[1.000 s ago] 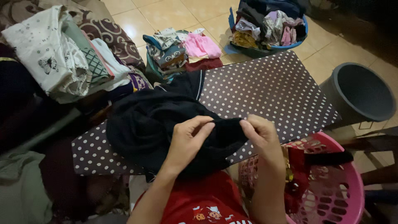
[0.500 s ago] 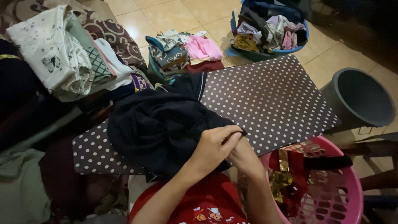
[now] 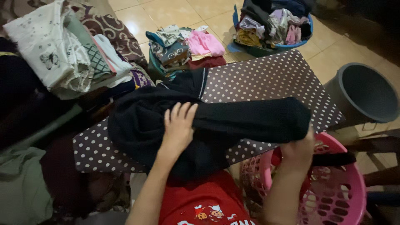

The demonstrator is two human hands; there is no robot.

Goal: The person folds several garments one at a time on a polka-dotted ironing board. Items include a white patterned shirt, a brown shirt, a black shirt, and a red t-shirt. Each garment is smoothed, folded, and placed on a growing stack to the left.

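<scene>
Tiled floor runs along the top of the frame, and a brown polka-dot board fills the centre. Across it lies a black garment. Her left hand rests flat on the cloth, fingers spread, while the right hand grips the garment's stretched end at lower right, above a pink basket. The hands are well apart.

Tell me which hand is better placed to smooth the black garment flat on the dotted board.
Left. The left hand already lies flat on the black garment; the right hand grips its far end, likely keeping it taut.
</scene>
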